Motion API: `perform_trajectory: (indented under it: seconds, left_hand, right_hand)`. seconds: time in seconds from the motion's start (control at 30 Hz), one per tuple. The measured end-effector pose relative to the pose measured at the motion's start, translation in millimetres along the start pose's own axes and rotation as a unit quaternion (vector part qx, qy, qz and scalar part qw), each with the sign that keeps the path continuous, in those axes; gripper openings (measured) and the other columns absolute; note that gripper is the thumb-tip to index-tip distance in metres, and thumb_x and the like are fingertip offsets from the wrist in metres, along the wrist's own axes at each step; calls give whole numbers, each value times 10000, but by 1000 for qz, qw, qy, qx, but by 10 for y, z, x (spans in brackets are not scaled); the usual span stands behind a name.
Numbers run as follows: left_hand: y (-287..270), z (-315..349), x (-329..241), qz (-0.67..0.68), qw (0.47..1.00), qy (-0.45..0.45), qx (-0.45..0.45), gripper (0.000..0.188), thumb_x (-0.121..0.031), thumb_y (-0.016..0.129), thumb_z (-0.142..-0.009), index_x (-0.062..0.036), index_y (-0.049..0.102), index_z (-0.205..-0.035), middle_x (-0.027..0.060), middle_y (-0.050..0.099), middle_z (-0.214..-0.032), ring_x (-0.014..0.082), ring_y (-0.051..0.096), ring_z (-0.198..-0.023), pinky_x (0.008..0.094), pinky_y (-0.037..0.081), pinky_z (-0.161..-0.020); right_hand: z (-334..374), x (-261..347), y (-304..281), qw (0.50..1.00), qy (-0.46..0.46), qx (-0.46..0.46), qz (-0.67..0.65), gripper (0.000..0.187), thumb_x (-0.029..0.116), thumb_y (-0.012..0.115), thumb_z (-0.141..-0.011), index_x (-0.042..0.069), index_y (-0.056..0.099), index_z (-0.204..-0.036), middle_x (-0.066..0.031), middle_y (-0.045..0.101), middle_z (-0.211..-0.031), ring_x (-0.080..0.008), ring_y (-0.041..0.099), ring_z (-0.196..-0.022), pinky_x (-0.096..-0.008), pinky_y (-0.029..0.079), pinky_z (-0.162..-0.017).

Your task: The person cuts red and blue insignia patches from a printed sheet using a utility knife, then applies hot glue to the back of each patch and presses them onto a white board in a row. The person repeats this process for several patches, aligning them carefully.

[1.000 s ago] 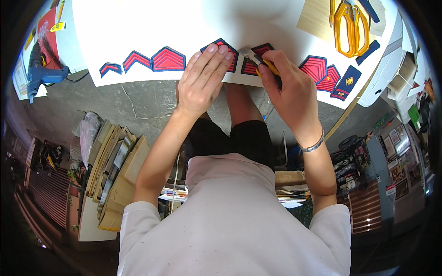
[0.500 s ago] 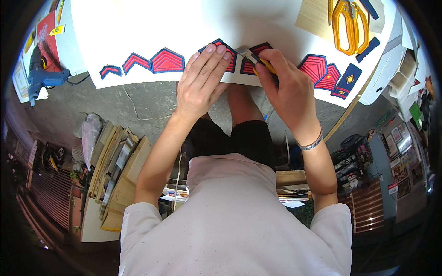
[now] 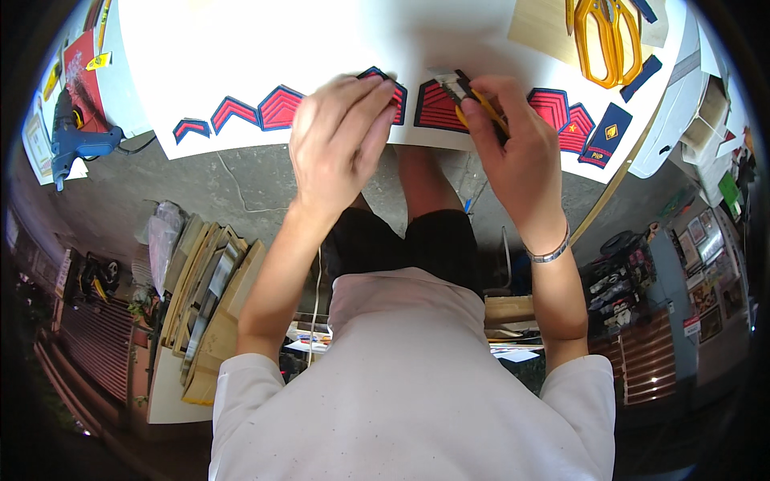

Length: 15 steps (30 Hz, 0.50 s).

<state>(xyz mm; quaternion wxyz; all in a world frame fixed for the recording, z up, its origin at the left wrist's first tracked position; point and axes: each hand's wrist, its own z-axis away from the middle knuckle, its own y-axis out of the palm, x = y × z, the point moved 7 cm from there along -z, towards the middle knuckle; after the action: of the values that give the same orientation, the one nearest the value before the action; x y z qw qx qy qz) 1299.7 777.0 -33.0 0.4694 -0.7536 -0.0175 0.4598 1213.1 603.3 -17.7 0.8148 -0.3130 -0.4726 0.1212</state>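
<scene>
My right hand [image 3: 517,132] grips a yellow and black utility knife [image 3: 491,114], its blade end pointing up and left over a red chevron patch with dark blue edging [image 3: 437,110]. My left hand [image 3: 337,132] hovers by a similar patch [image 3: 399,100], partly covering it. Its fingers are bent and a little blurred, so whether anything is between them is hidden. Further left lie a medium red patch [image 3: 277,108], an open chevron [image 3: 234,114] and a small chevron [image 3: 192,128]. To the right are another chevron patch [image 3: 550,106], a starred patch [image 3: 576,132] and a navy tab [image 3: 605,135].
The patches lie along the near edge of a white table [image 3: 265,48]. Yellow-handled scissors [image 3: 608,44] rest at the far right, beside a navy strip [image 3: 642,82]. A blue glue gun [image 3: 76,140] sits at the left. Leaning boards [image 3: 204,313] stand below on the left.
My left hand has risen off the patch and drawn left, its fingers now bent instead of flat. My right hand has shifted slightly right with the utility knife, uncovering more of the patch under it.
</scene>
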Motion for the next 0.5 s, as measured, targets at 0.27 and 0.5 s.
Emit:
perform_trajectory:
  seconds: [0.27,0.5]
  left_hand:
    - [-1,-569,-120,-18,969,141,200,163,-108,708,-800,-86,732,-960,17,626,-972,212,633,-890,376,524,-760]
    - [155,-855,-181,-35,905,240,350,211,-81,657,-824,0,690,-1016,97,658,-1097,290,665,-987,410,550,-844]
  right_hand:
    - [106,-86,-146,999,-9,-48,-20,159,129,681,-973,65,609,-1100,-132,718,-918,-317,724,-789,-351,552,-669]
    - [247,-206,-235,998,19,-49,-35,185,121,678,-986,49,612,-1143,-137,711,-902,-241,727,-807,-312,545,-702]
